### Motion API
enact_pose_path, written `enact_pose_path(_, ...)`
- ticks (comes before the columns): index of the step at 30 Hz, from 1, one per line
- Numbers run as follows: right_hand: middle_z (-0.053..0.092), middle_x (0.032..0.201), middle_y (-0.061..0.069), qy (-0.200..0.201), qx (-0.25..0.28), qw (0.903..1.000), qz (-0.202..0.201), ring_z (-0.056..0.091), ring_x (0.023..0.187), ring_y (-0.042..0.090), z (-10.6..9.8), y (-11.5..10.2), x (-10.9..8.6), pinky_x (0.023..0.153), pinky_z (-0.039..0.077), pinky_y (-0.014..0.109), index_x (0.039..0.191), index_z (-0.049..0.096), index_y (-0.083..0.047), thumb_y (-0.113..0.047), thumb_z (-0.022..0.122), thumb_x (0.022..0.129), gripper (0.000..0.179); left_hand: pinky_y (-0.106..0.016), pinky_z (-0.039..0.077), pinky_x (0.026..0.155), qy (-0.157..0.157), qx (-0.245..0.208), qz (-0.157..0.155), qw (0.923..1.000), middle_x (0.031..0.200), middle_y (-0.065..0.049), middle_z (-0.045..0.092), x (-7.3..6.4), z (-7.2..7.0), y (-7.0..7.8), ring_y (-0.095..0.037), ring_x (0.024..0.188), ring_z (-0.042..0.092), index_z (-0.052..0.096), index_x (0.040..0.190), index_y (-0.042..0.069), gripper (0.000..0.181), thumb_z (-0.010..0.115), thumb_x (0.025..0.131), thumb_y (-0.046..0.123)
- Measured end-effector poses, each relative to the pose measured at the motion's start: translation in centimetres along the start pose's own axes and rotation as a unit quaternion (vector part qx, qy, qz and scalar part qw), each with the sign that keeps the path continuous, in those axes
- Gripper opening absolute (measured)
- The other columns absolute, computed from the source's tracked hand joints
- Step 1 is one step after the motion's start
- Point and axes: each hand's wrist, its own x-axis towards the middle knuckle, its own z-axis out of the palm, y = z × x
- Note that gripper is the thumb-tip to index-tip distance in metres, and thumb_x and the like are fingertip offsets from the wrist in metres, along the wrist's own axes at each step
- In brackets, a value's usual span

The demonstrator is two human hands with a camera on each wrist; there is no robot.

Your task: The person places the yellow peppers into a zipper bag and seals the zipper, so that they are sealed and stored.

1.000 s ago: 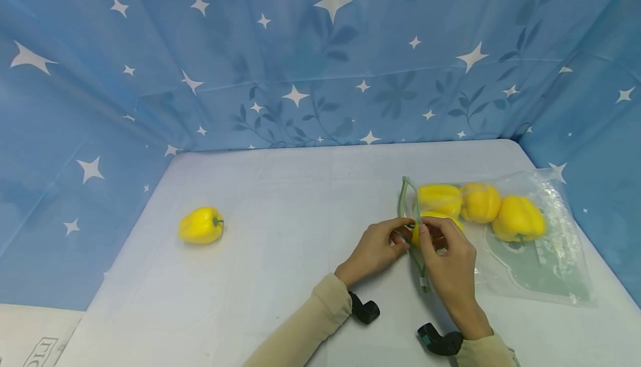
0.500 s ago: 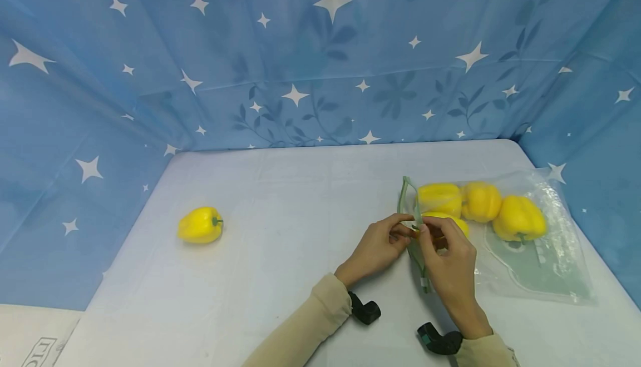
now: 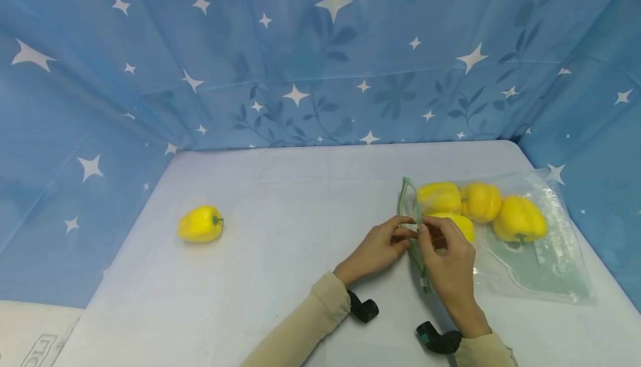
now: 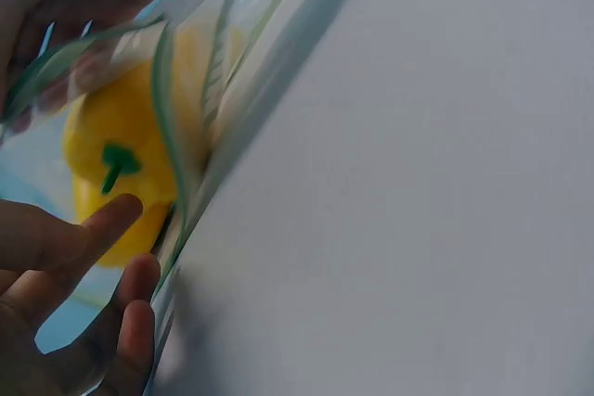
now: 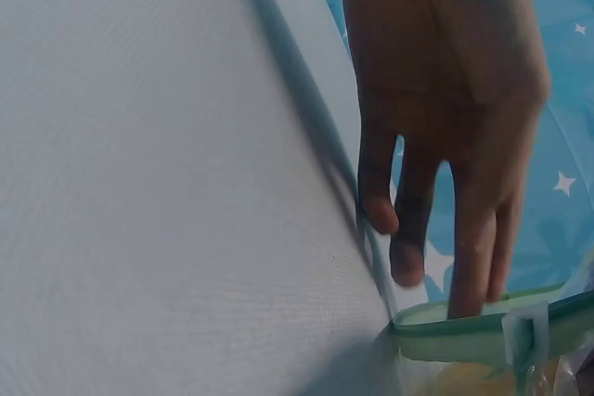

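Right hand (image 3: 449, 253) pinches the bag (image 3: 546, 281) in its grip, left hand (image 3: 376, 247) loose-fingered; slackening might collapse the mouth (image 5: 450, 327).

The zip bag (image 3: 563, 256) is thin, clear plastic film, wrinkled and glossy, with bright glints along its far end; a flat, pale green print shows on it. Its green closure strip (image 5: 455, 326) looks like smooth, stiffer plastic, carrying a translucent plastic slider (image 5: 527, 331). The bell peppers (image 3: 519, 219) have smooth skins with a soft, waxy sheen; a green stem (image 4: 119, 166) looks duller. The bench (image 3: 280, 194) wears a matt white covering, faintly creased, with a fine woven-looking grain close up. The curtain (image 3: 320, 67) is smooth, printed cloth with folds and a slight sheen. The beige sleeve (image 3: 302, 320) is matt cloth; the black wrist cameras (image 3: 368, 310) look like hard plastic.
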Motion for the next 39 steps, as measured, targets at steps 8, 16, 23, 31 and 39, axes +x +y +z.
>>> enact_pose_path(8, 0.072, 0.089, 0.01, 0.002, 0.003, 1.0, 0.003, 0.056, 0.076, -0.006, 0.1, 0.0, 0.1, 0.069, 0.047, 0.003, 0.108, 0.075, 0.0, 0.008, 0.073, 0.089, 0.021, -0.023, 0.048, 0.089, 0.07, 0.017, -0.023, 0.9971, 0.124, 0.009, 0.077, -1.9, -2.9, -1.1, -0.011, 0.116, 0.069, 0.058, 0.144, 0.018, 0.038, 0.053, 0.107, 0.008)
enact_pose_path(16, 0.072, 0.089, 0.012, 0.006, 0.008, 0.9999, 0.005, 0.056, 0.078, -0.007, 0.0, 0.1, 0.1, 0.071, 0.047, 0.002, 0.107, 0.075, 0.0, 0.008, 0.073, 0.089, 0.02, -0.028, 0.056, 0.091, 0.143, 0.036, -0.033, 0.9885, 0.122, 0.006, 0.078, -4.0, -5.3, -1.4, -0.02, 0.119, 0.069, 0.06, 0.14, 0.014, 0.037, 0.054, 0.105, 0.004)
enact_pose_path(23, 0.072, 0.089, 0.011, 0.008, 0.007, 0.9999, 0.011, 0.055, 0.078, -0.007, 0.1, 0.1, -0.1, 0.071, 0.046, 0.002, 0.108, 0.075, 0.001, 0.008, 0.073, 0.09, 0.02, -0.036, 0.057, 0.091, 0.226, 0.064, -0.027, 0.9717, 0.123, 0.006, 0.078, -5.9, -7.0, -1.7, -0.02, 0.111, 0.07, 0.061, 0.139, 0.014, 0.037, 0.059, 0.103, 0.003)
enact_pose_path(31, 0.072, 0.089, 0.011, 0.004, 0.01, 0.9999, 0.01, 0.056, 0.078, -0.006, 0.0, 0.2, -0.1, 0.071, 0.047, 0.002, 0.108, 0.075, 0.001, 0.008, 0.073, 0.089, 0.02, -0.046, 0.052, 0.099, 0.369, 0.164, -0.007, 0.915, 0.126, 0.001, 0.075, -7.7, -9.1, -2.6, -0.025, 0.112, 0.066, 0.064, 0.136, 0.013, 0.042, 0.065, 0.097, -0.002)
enact_pose_path(39, 0.072, 0.089, 0.012, 0.002, 0.013, 0.9999, 0.009, 0.056, 0.079, -0.006, 0.0, 0.1, 0.0, 0.071, 0.047, 0.003, 0.108, 0.075, 0.001, 0.008, 0.072, 0.09, 0.02, -0.053, 0.043, 0.104, 0.484, 0.181, -0.005, 0.8563, 0.131, -0.011, 0.071, -9.6, -11.5, -3.9, -0.035, 0.126, 0.059, 0.068, 0.133, 0.009, 0.039, 0.063, 0.096, -0.003)
